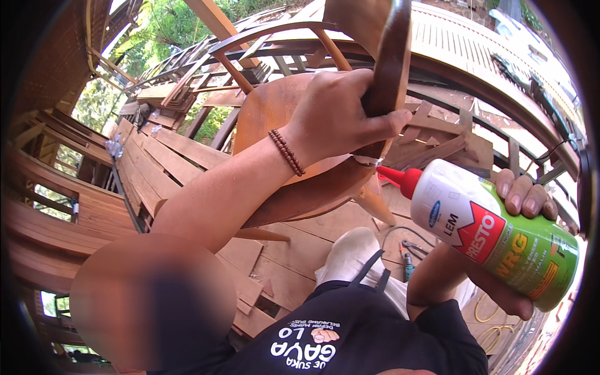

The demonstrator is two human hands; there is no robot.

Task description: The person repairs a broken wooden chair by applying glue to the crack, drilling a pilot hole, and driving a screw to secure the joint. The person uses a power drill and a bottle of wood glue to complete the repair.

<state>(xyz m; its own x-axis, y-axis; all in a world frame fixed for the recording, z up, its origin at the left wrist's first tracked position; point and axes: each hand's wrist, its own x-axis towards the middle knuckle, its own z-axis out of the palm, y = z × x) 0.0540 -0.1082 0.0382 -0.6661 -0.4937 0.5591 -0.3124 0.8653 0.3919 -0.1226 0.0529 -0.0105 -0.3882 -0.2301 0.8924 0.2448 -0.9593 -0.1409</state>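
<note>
Semi-open wooden workspace, w/ a brown plank floor (300,259) running under a wooden chair (265,109); greenery (165,31) shows past the far L side, stacked boards (153,153) lie along the floor's L side & a heap of scrap wood (453,147) sits beyond the chair, R of centre. The L hand (340,106) is closed around a dark wooden upright (387,69) at the chair's near R corner, just above where it meets a curved brown rail (306,197); a whitish band marks that joint. The R hand (524,197) holds a white & green squeeze bottle (494,231), tilted, its red nozzle (392,177) at the joint; can't tell if the tip touches. Room is tight btwn nozzle & wood. Below, floorboards show btwn the chair's near edge & the person's pale trousers (356,250), approx. centre. Toward the floor's R side, pliers (412,249) lie under the bottle's L end, w/ a looped yellow cord (480,306) nearer the R edge. Black shirt (375,331) fills the near edge.
</note>
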